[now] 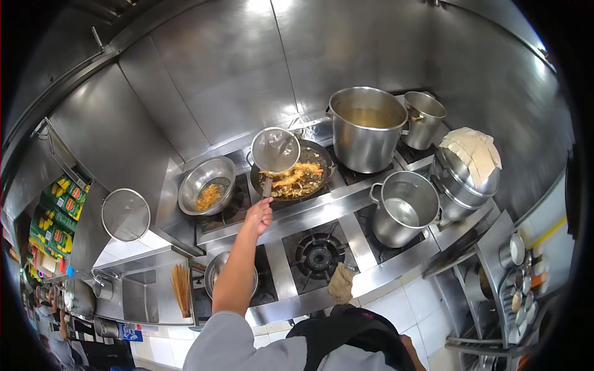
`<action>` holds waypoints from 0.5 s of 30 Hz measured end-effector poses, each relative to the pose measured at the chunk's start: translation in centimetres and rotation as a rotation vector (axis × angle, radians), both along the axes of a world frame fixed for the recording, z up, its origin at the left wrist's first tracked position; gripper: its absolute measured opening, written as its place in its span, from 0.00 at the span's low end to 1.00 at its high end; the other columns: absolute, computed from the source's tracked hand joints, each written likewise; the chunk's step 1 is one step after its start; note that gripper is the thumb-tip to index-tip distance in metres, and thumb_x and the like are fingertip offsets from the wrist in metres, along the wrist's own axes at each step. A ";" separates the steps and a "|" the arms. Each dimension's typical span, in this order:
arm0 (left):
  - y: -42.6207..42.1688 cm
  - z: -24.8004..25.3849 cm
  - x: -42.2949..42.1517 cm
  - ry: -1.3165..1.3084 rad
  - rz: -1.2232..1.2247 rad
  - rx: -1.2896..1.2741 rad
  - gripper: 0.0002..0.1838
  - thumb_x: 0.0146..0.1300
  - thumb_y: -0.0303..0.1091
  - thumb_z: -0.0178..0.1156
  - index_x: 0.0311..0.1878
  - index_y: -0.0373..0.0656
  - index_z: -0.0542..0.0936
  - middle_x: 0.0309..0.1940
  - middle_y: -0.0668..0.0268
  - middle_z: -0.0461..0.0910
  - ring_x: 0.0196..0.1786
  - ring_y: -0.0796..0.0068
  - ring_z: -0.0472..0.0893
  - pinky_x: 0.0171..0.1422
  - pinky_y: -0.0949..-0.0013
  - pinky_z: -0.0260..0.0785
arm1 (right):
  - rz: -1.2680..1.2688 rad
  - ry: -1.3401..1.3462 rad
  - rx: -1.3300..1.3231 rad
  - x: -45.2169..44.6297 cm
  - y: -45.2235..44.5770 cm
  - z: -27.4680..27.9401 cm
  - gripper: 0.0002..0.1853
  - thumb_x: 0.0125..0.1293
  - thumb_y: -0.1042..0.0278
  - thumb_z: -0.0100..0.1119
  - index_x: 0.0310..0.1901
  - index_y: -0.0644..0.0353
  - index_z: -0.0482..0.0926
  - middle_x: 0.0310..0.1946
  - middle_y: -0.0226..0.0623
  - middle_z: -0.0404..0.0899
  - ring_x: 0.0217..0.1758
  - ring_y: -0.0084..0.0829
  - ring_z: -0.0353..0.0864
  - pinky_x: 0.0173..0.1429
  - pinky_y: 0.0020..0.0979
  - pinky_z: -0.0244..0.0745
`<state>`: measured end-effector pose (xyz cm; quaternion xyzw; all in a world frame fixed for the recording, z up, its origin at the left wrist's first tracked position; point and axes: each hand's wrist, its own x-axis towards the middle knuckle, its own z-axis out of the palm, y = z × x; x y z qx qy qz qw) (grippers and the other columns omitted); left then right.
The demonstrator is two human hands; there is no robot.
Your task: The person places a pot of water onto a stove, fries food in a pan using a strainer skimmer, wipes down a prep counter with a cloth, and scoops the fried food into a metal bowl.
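1. The wire-mesh strainer (275, 150) is over the left part of the dark pan (317, 154) on the back row of burners; from where I stand, I can't tell whether it touches the rim. The mesh looks free of food.
2. The person's left hand (258, 216) has its fingers wrapped round the strainer's handle. Only a bit of the right arm (409, 351) shows, so I can't tell what the right hand is doing.
3. In the pan lie long golden fried pieces (303, 170) among loose crumbs. They look well coloured, so I'd judge the frying well along; what's left is there in the pan, pieces and crumbs both.
4. Just left of the pan, a metal bowl (189, 185) holds a small heap of golden bits (209, 196). I'd count that as the part done, a modest share so far.
5. Right of the pan stands a tall stockpot (362, 148) with liquid in it.
6. Farther off at the left, green-and-yellow packs (67, 201) carry a red badge I read as "Del Monte"; their smaller print is beyond me. Low down, a blue box (131, 332) has lettering too small to make out.
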<state>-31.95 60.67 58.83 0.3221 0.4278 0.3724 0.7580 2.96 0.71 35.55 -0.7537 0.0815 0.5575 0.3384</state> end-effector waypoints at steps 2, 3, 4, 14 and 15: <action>1.2 -1.2 2.0 -0.209 -0.052 -0.201 0.11 0.69 0.27 0.41 0.51 0.44 0.69 0.15 0.77 0.60 0.12 0.85 0.55 0.13 0.79 0.48 | 0.141 -0.036 0.045 0.4 -0.1 -0.9 0.06 0.61 0.64 0.55 0.33 0.53 0.71 0.30 0.32 0.71 0.34 0.32 0.70 0.38 0.42 0.67; 1.7 -1.7 2.5 -0.212 -0.052 -0.200 0.11 0.69 0.27 0.41 0.51 0.44 0.69 0.15 0.77 0.60 0.12 0.85 0.55 0.13 0.79 0.48 | 0.200 -0.055 0.068 0.6 0.0 -1.4 0.06 0.61 0.63 0.55 0.33 0.53 0.71 0.30 0.31 0.71 0.34 0.32 0.70 0.38 0.42 0.66; 2.0 -2.2 3.0 -0.251 -0.055 -0.252 0.11 0.68 0.26 0.42 0.51 0.44 0.69 0.15 0.77 0.60 0.12 0.86 0.55 0.13 0.79 0.48 | 0.244 -0.068 0.085 0.7 -0.2 -1.8 0.06 0.61 0.63 0.55 0.33 0.53 0.71 0.30 0.31 0.71 0.34 0.32 0.71 0.39 0.42 0.66; 2.1 -1.6 4.2 -0.097 -0.016 -0.315 0.05 0.60 0.27 0.51 0.39 0.40 0.72 0.23 0.66 0.76 0.13 0.85 0.63 0.14 0.83 0.60 | -0.038 0.094 -0.007 0.3 -1.3 -2.8 0.04 0.60 0.65 0.56 0.32 0.52 0.71 0.28 0.30 0.68 0.30 0.30 0.67 0.38 0.41 0.67; 1.6 -1.6 3.7 -0.158 -0.015 -0.314 0.05 0.61 0.31 0.54 0.32 0.41 0.71 0.37 0.56 0.81 0.16 0.83 0.70 0.16 0.82 0.65 | -0.038 0.116 -0.049 0.4 -1.4 -3.3 0.05 0.61 0.65 0.56 0.32 0.52 0.71 0.29 0.30 0.67 0.31 0.30 0.68 0.38 0.40 0.67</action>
